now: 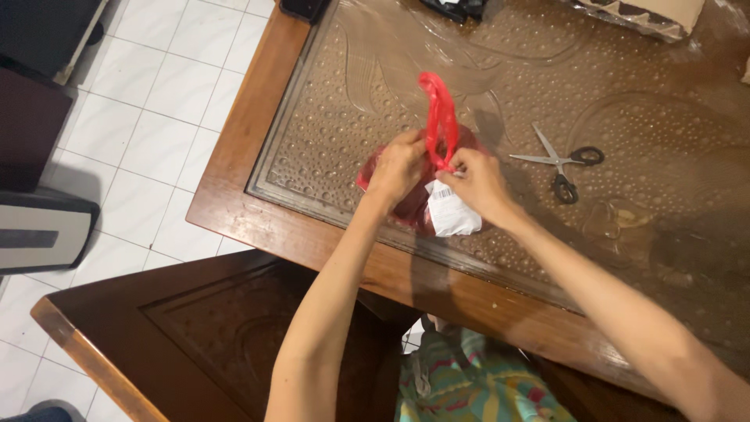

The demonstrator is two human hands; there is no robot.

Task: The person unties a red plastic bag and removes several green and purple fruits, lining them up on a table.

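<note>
Both hands meet over a red plastic bag (406, 199) that sits on the desk (328, 133), a wooden-framed top with a bubbled glass inset. The left hand (397, 168) is closed, its fingers pinching the gathered plastic at the neck of the bag from the left side. The right hand (478, 184) is closed too, its fingertips pinching the same gathered neck from the right, so the two hands nearly touch across it. Between and above them the bag's handles (437, 109) rise as one twisted red strip, standing up away from the knuckles. The body of the bag bulges out beneath and behind both hands, resting on the glass. Just under the right hand, pressed against the bag's front, is a white package with a printed label (451, 211); whether it lies inside the bag or against it I cannot tell. To the right of the right hand, apart from it, a pair of scissors with black handles (561, 166) lies flat on the glass, blades partly open and pointing towards the hands. Beyond them, at the far edge of the desk, a wrapped cardboard box (648, 14) shows in part. Below the forearms, nearer the person, stands a carved dark wooden chair (195, 336), on a white tiled floor (148, 117) to the left.
</note>
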